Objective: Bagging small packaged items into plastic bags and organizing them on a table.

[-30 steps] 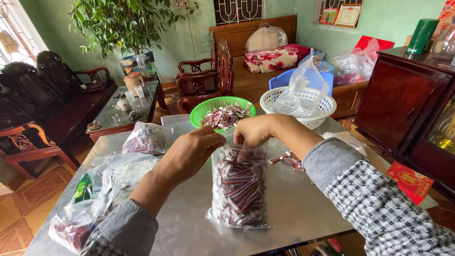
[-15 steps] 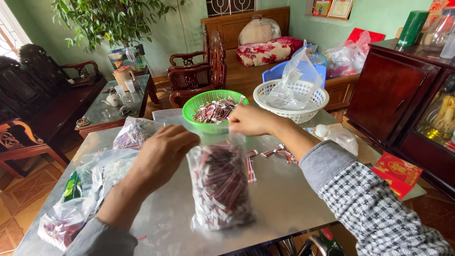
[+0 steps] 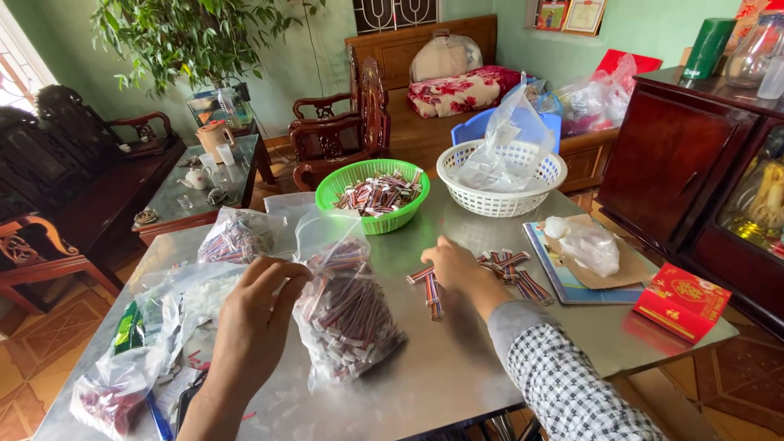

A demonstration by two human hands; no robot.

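Fingers [image 3: 282,282] of the left hand [image 3: 253,327] pinch the crinkly clear bag [image 3: 347,314]; right hand's [image 3: 457,269] unclear.

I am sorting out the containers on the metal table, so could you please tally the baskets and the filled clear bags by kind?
Green basket of striped packets: 1
White basket holding a clear bag: 1
Filled clear bags of packets: 3, namely the one under the left hand, one behind it, and one at the table's near left edge
Total: 5

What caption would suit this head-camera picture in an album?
Left hand steadies a clear bag of small packets; right hand reaches loose packets on a metal table.
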